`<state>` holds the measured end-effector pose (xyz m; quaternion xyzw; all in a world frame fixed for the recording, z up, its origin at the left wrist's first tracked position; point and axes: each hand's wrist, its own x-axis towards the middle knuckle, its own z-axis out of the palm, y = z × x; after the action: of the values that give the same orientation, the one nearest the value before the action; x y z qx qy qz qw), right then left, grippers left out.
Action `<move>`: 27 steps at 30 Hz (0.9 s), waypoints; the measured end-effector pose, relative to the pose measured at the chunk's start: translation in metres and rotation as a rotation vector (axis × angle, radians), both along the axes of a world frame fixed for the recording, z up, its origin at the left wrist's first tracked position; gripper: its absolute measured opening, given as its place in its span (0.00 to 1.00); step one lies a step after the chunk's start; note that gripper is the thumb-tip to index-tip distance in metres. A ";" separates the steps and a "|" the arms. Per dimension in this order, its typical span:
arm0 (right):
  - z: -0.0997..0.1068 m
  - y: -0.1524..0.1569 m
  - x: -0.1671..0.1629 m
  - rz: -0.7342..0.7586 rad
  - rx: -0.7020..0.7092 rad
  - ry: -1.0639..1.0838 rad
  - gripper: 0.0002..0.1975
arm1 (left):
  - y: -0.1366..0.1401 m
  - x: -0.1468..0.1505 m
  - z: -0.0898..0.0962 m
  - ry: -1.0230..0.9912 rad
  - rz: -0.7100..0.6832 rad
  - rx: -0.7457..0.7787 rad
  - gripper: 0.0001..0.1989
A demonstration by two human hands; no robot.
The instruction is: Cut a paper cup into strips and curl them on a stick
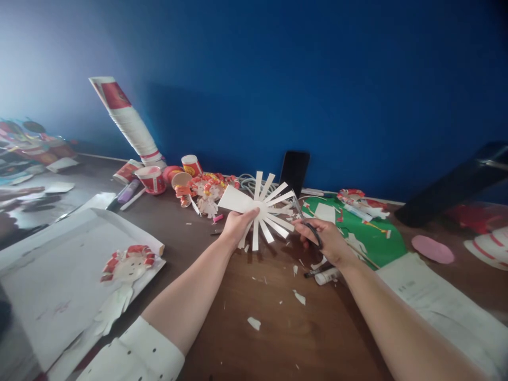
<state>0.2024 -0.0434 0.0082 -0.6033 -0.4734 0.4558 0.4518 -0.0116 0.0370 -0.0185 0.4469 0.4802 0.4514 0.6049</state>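
My left hand (240,225) pinches a white paper cutout (236,200) near its centre, thumb on top. Narrow strips fan out from the middle of the cutout, and one broad uncut wedge points left. In my right hand (323,238) is a pair of scissors (313,230) with dark handles, fingers in the loops. The blades reach up to the tip of a strip on the cutout's right side; whether they touch it I cannot tell. Small white paper scraps (254,323) lie on the brown table (278,349) below.
A tall stack of paper cups (130,121) leans on the blue wall, near loose cups (153,180). A phone (294,172) stands against the wall. Green paper (377,241) lies right, a paper figure (129,263) on white sheets left. A glue tube (327,276) lies by my right wrist.
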 end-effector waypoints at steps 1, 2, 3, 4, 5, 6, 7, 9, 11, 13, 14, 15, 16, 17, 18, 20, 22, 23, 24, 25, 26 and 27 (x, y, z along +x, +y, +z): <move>0.000 0.000 0.000 -0.002 -0.001 0.003 0.21 | 0.000 0.000 -0.001 0.005 -0.002 0.002 0.21; 0.000 -0.001 0.000 -0.005 -0.003 0.005 0.22 | 0.001 0.000 -0.002 0.010 0.001 0.004 0.21; 0.000 -0.001 0.000 -0.009 -0.007 0.006 0.22 | 0.001 0.000 -0.004 0.014 0.012 0.007 0.21; 0.001 -0.002 -0.001 -0.013 -0.012 0.005 0.22 | 0.001 -0.001 -0.005 0.011 0.021 0.012 0.21; 0.002 -0.002 -0.001 -0.017 -0.017 0.000 0.22 | 0.001 -0.001 -0.006 0.000 0.026 0.020 0.21; 0.003 -0.003 -0.001 -0.019 -0.022 -0.007 0.22 | 0.001 -0.001 -0.007 -0.012 0.026 0.029 0.22; 0.004 -0.004 -0.001 -0.021 -0.026 -0.013 0.22 | 0.002 -0.001 -0.008 -0.019 0.020 0.035 0.22; 0.006 -0.005 -0.002 -0.019 -0.027 -0.019 0.22 | 0.003 -0.002 -0.009 -0.009 -0.006 0.037 0.23; 0.008 -0.006 -0.002 -0.008 -0.021 -0.012 0.22 | 0.004 -0.003 -0.010 0.011 -0.024 0.033 0.23; 0.008 -0.007 -0.001 0.006 -0.014 0.000 0.22 | 0.005 -0.004 -0.011 0.017 -0.028 0.036 0.24; 0.008 -0.008 -0.001 0.011 -0.012 0.001 0.22 | 0.006 -0.004 -0.011 0.014 -0.026 0.041 0.24; 0.007 -0.008 0.000 0.015 -0.012 -0.001 0.22 | 0.006 -0.004 -0.011 0.013 -0.024 0.046 0.24; 0.007 -0.008 0.000 0.016 -0.013 -0.004 0.22 | 0.005 -0.005 -0.010 0.014 -0.022 0.051 0.24; 0.006 -0.008 0.001 0.016 -0.018 -0.008 0.21 | 0.005 -0.005 -0.010 0.016 -0.019 0.053 0.24; 0.006 -0.008 0.001 0.015 -0.025 -0.012 0.22 | 0.005 -0.005 -0.009 0.020 -0.015 0.056 0.24; 0.005 -0.007 0.001 0.010 -0.041 -0.014 0.22 | 0.004 -0.005 -0.008 0.030 -0.013 0.055 0.23; 0.005 -0.007 0.001 0.008 -0.049 -0.017 0.23 | 0.004 -0.006 -0.007 0.047 -0.013 0.049 0.23; 0.005 -0.007 0.001 0.010 -0.047 -0.019 0.22 | 0.004 -0.006 -0.007 0.056 -0.015 0.048 0.23; 0.004 -0.007 0.002 0.013 -0.044 -0.021 0.22 | 0.004 -0.007 -0.006 0.061 -0.017 0.048 0.22; 0.004 -0.007 0.002 0.017 -0.042 -0.024 0.22 | 0.004 -0.007 -0.005 0.065 -0.020 0.048 0.22; 0.003 -0.006 0.002 0.019 -0.042 -0.026 0.21 | 0.004 -0.007 -0.004 0.067 -0.025 0.047 0.22; 0.003 -0.006 0.003 0.019 -0.044 -0.029 0.21 | 0.003 -0.007 -0.003 0.068 -0.028 0.044 0.22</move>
<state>0.2051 -0.0498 0.0109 -0.6152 -0.4753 0.4617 0.4271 -0.0182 0.0401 -0.0217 0.4817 0.4841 0.4381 0.5845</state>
